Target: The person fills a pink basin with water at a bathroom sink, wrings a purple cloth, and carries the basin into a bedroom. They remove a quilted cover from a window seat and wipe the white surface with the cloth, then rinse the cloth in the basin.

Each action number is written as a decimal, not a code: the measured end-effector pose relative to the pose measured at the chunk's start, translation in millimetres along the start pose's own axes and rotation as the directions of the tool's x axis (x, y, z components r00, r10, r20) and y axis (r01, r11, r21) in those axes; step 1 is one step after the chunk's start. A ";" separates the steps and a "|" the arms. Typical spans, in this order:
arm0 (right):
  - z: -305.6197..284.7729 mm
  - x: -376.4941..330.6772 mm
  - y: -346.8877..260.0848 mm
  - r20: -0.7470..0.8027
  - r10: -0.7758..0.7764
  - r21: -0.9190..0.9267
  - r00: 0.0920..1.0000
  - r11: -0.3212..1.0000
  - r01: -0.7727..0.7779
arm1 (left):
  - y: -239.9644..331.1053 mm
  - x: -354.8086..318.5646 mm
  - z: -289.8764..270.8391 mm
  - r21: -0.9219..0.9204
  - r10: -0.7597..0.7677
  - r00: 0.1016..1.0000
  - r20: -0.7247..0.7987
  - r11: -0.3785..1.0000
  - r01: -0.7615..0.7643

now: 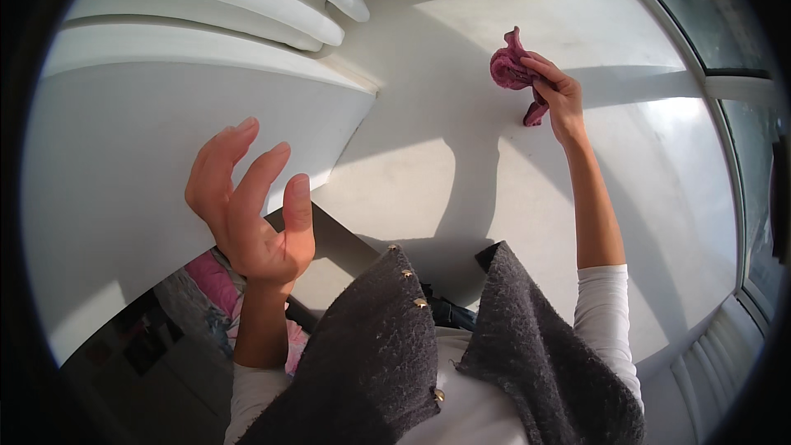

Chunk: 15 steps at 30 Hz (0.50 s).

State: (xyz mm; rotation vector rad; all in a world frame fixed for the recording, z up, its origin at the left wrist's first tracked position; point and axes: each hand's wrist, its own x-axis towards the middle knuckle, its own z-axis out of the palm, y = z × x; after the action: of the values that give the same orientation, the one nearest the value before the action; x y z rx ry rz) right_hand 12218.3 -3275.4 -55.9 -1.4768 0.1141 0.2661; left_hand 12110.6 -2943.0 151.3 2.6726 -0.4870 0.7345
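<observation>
Crumpled magenta cloth (pixel 511 66), far over from the empty left hand (pixel 251 214) raised with fingers spread, is pinched in the right hand (pixel 560 99) against a white surface (pixel 428 173), where so loose a fingertip hold could let the bunched fabric slip and drop.

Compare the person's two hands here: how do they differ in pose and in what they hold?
The right hand grips a bunched pink cloth; the left hand holds nothing. The right reaches far out, pressed toward the white surface; the left hangs nearer, fingers spread and curled. Both are bare, with white sleeves.
</observation>
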 end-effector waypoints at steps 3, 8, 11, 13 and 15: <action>-40.9 47.9 18.6 -0.268 -0.184 -0.253 0.945 0.961 0.116 | -26.9 -12.0 -74.0 0.290 0.067 0.934 -0.351 0.956 0.040; -45.9 70.1 74.0 -0.356 -0.364 -0.864 0.861 0.479 -0.154 | -35.6 -25.8 -144.8 0.880 0.046 0.961 -0.271 0.415 0.229; -45.5 34.8 79.3 -0.169 -0.409 -0.819 0.897 0.565 0.103 | -27.2 -33.0 -149.3 0.784 0.176 0.961 -0.213 0.618 0.061; -38.1 -6.7 81.1 -0.045 -0.343 -0.756 0.938 0.626 0.192 | -18.9 -29.8 -134.8 0.590 0.219 0.938 -0.269 0.807 -0.019; -9.5 -54.9 88.7 0.046 -0.415 -0.678 0.909 0.655 0.334 | 6.6 -11.0 -104.1 0.338 0.177 0.899 -0.400 0.941 -0.035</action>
State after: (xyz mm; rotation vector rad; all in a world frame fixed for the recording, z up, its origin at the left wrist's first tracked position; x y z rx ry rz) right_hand 12144.3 -3284.4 -129.5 -2.2064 -0.2324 -0.1485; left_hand 12054.6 -2905.3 231.6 2.6616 -0.4263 1.5081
